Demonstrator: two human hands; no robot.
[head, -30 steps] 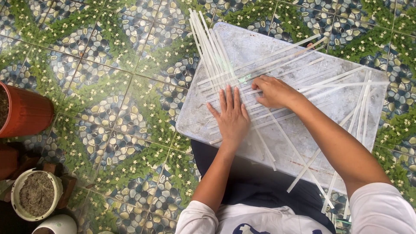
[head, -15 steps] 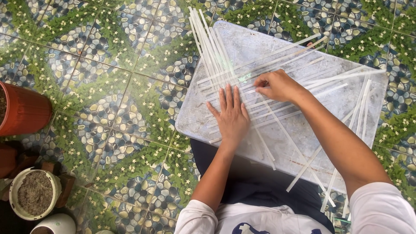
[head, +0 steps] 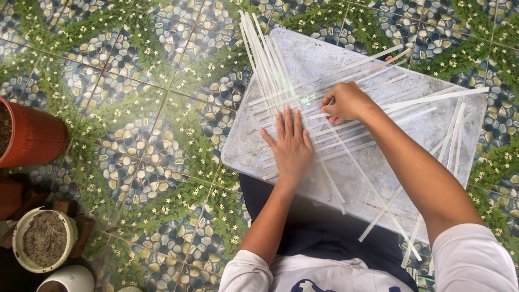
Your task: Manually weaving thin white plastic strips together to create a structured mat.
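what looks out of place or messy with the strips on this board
A few white strips lie loose and crossed at the board's near right corner, overhanging its edge, while the rest lie in rows under the left hand and right hand.

Looks like a home patio or garden yard: glazed floor tiles (head: pixel 135 135) patterned with pebbles and green leafy vines, a terracotta-red plastic plant pot (head: pixel 32 135), a white soil-filled pot (head: pixel 43 240), all at floor level.

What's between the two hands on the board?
In the head view, only pale thin strips lie between the flat left hand and the curled right hand, crossing on the grey board.
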